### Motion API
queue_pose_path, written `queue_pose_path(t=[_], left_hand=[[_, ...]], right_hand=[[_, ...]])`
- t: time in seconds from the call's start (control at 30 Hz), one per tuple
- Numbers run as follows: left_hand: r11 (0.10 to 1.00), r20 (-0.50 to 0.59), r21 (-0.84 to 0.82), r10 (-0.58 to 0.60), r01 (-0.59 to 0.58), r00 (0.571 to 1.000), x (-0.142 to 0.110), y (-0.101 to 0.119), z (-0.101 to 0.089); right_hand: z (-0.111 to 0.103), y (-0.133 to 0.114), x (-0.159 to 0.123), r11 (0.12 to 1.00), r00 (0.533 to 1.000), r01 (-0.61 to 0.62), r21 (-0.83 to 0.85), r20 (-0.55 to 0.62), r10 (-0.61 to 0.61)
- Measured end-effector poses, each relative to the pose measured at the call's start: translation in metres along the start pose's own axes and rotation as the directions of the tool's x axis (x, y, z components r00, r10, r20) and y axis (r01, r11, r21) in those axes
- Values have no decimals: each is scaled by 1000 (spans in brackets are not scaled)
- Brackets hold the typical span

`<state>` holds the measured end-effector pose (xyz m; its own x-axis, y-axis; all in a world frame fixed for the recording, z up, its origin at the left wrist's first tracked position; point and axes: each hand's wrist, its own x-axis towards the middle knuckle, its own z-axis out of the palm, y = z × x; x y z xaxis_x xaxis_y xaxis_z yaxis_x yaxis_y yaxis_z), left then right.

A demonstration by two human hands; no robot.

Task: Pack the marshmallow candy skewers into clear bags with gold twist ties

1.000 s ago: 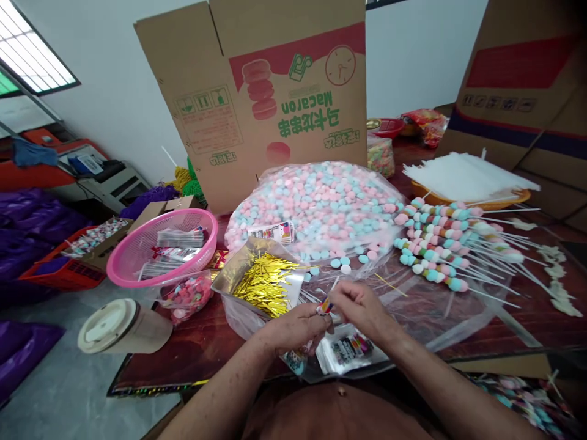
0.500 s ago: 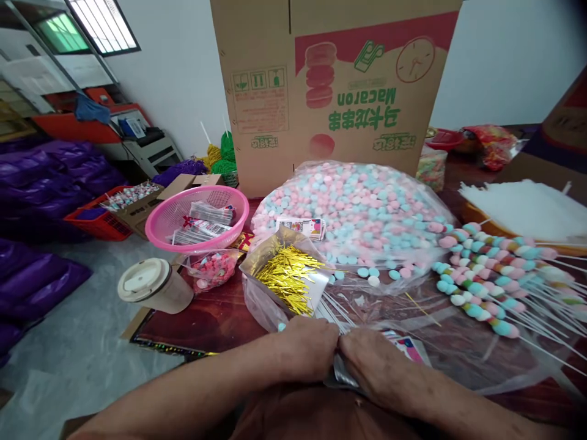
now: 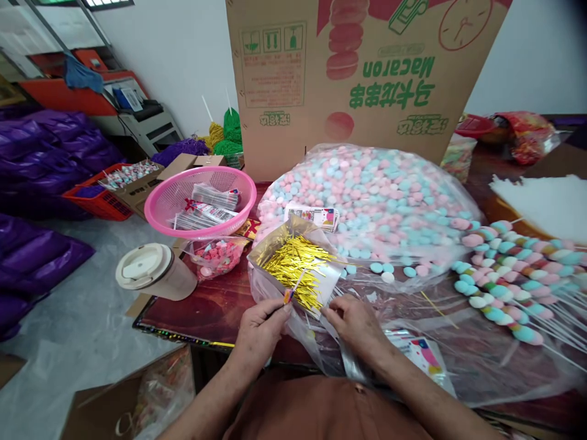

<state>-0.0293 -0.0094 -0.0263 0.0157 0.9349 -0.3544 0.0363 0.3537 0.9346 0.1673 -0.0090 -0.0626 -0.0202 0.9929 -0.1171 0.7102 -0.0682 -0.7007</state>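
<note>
My left hand [image 3: 263,324] pinches a small orange-and-purple piece on a thin white stick [image 3: 288,296], held at the front of the twist-tie box. Gold twist ties [image 3: 298,266] fill this open box [image 3: 265,252], which sits in clear plastic. At the box's front right corner is my right hand [image 3: 355,324], thumb and fingers curled together; what they grip, if anything, is too small to make out. Clear plastic film [image 3: 316,342] hangs between the hands. Printed plastic packets [image 3: 424,357] lie right of my right forearm.
Behind are a big bag of pink and blue marshmallows [image 3: 367,189] and a large carton [image 3: 275,140]. Marshmallow skewers [image 3: 509,275] lie right. On the left stand a pink basket [image 3: 153,214], a lidded cup [image 3: 178,278] and a small candy bag [image 3: 217,256].
My hands, together at the table's front edge before, are now apart. The left shows the small piece on its stick; the right is at the box corner. The view has tipped downward.
</note>
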Motion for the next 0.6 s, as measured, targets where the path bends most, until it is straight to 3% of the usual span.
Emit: queue_pose_path(t=[0.13,0.23,0.33,0.4,0.47,0.53,0.6], left_hand=[[972,103,-115,-192,203,976,-2,10,11],[944,185,-187,-237,271,954,-3,18,23],[912,347,-260,-218,317,912,-2,23,40],[896,428,-292,-191,335,884,1,24,53],[897,444,-299,-172,326,879,3,25,64],[904,428,-291,-168,312,888,5,25,71],[904,404,-292,-180,313,897,6,26,76]], right_hand=[[0,-4,1,999,1000,-18,45,8,17],[-23,-10,-5,953,995,-41,299,102,11],[-41,-21,-17,725,926,-255,640,378,-9],[-43,-26,-24,565,877,-399,723,481,3],[-41,-25,-29,422,864,-478,771,500,65],[-39,-19,-32,325,878,-475,818,463,119],[-41,-10,-36,371,915,-402,837,382,130]])
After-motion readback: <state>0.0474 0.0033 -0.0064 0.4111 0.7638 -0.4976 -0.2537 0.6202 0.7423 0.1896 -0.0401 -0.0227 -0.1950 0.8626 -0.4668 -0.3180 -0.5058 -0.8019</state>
